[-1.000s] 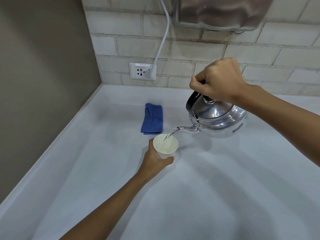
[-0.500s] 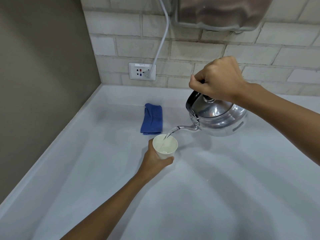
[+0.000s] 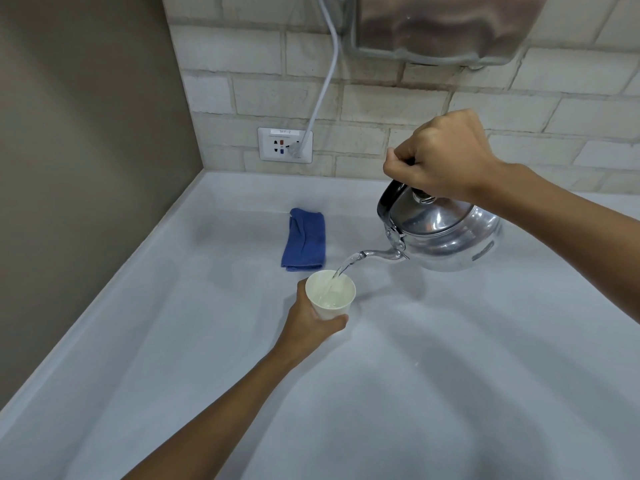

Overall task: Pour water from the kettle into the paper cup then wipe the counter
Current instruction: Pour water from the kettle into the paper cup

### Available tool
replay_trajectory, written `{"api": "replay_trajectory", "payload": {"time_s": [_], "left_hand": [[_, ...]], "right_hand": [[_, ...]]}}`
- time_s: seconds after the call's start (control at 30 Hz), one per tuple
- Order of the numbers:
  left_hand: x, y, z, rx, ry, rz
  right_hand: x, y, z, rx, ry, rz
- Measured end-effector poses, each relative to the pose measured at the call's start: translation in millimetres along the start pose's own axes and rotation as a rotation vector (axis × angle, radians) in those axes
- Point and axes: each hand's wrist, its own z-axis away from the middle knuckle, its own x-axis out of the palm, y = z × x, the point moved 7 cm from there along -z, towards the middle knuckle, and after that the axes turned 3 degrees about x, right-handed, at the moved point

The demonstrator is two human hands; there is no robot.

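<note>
- Little has shifted since the earlier frames: the stream runs on from the spout and the water in the paper cup [image 3: 330, 292] looks slightly higher.
- Pouring is under way, not done; the cup seems partly filled, though its exact level is hard to read.
- Right hand [image 3: 441, 155] is closed in a fist around the handle of the kettle [image 3: 446, 233], holding it tilted in the air, spout down toward the cup.
- Left hand [image 3: 310, 322] is wrapped around the cup's lower wall, steadying it just below the spout.
- Still to come, by my reading: righting and setting down the kettle, then wiping the bench [image 3: 450, 393].
- Blue cloth [image 3: 304, 244] lies folded and untouched just beyond the cup, within easy reach of the left hand.
</note>
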Motion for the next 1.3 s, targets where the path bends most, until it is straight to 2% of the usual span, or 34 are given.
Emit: {"api": "replay_trajectory", "payload": {"time_s": [1.3], "left_hand": [[-0.5, 0.6, 0.4, 0.018, 0.004, 0.007]], "right_hand": [[-0.5, 4.9, 1.4, -0.014, -0.004, 0.013]]}}
